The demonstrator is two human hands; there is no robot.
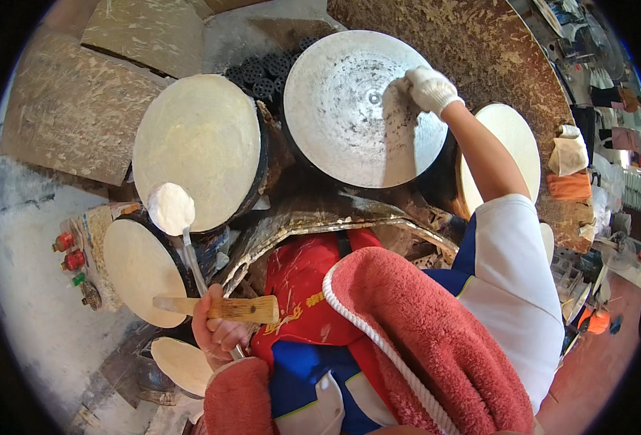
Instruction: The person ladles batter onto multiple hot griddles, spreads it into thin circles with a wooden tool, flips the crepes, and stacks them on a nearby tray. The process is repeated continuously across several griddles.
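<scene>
My left hand (pixel 220 330), low at left, grips a long metal ladle (pixel 191 254) heaped with white paste (pixel 169 209), along with a flat scraper with a wooden handle (pixel 248 309). My right hand (pixel 430 90), in a white knit glove, has its fingers curled down at the right part of the central round griddle (pixel 338 109), whose pale surface is mottled grey; I cannot make out what, if anything, they hold. Cream-coloured round griddle tops (pixel 193 145) stand around it, one at upper left, others at lower left (pixel 135 272) and right (pixel 509 152).
Black honeycomb briquettes (pixel 262 72) are stacked behind the griddles. Stained boards (pixel 66 101) lie at upper left; a crusted curved worktop (pixel 523 72) holds cloths (pixel 567 188) at right. A curved metal rim (pixel 313 221) runs before my body. Small red containers (pixel 70 257) sit at far left.
</scene>
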